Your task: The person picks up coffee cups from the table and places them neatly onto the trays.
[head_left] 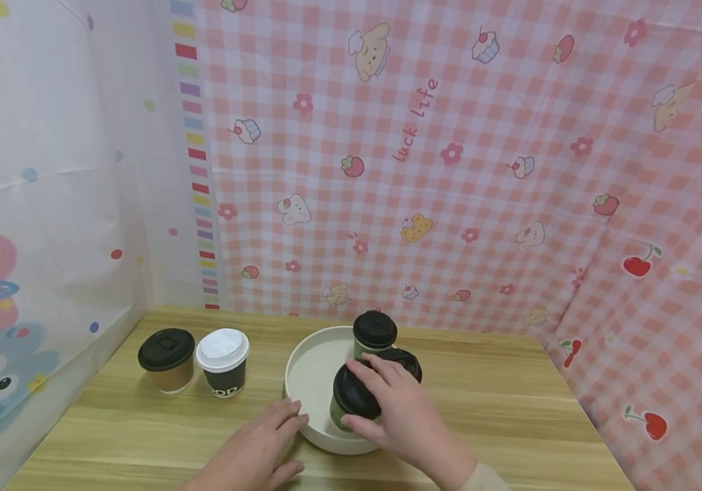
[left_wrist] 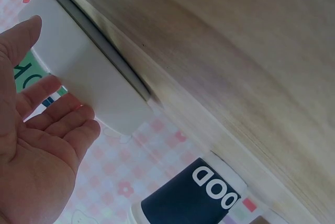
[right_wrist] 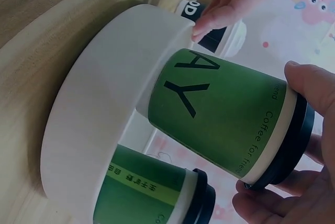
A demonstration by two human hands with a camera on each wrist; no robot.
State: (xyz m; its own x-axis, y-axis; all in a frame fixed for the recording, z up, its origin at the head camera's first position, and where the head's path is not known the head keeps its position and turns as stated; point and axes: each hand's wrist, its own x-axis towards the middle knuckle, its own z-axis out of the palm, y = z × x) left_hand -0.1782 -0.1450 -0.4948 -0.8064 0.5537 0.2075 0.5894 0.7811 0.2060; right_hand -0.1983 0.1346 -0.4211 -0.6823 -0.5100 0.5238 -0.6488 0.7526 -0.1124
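Note:
A round white tray (head_left: 313, 385) with a raised wall holds several green paper coffee cups with black lids. My right hand (head_left: 409, 416) grips the front green cup (right_wrist: 214, 109) by its black lid (head_left: 354, 392), thumb on one side and fingers on the other. In the right wrist view this cup leans over the tray's wall; whether its base touches the tray I cannot tell. Beside it stands another green cup (right_wrist: 141, 182). At the back of the tray is a cup with a black lid (head_left: 375, 329). My left hand (head_left: 259, 447) rests its extended fingertips against the tray's left front wall.
Left of the tray stand a black cup with a white lid (head_left: 223, 361) and a brown cup with a black lid (head_left: 168, 361). The wooden table (head_left: 486, 402) meets a pink checked cloth (head_left: 388, 204) at the back. Patterned cloth also hangs at both sides.

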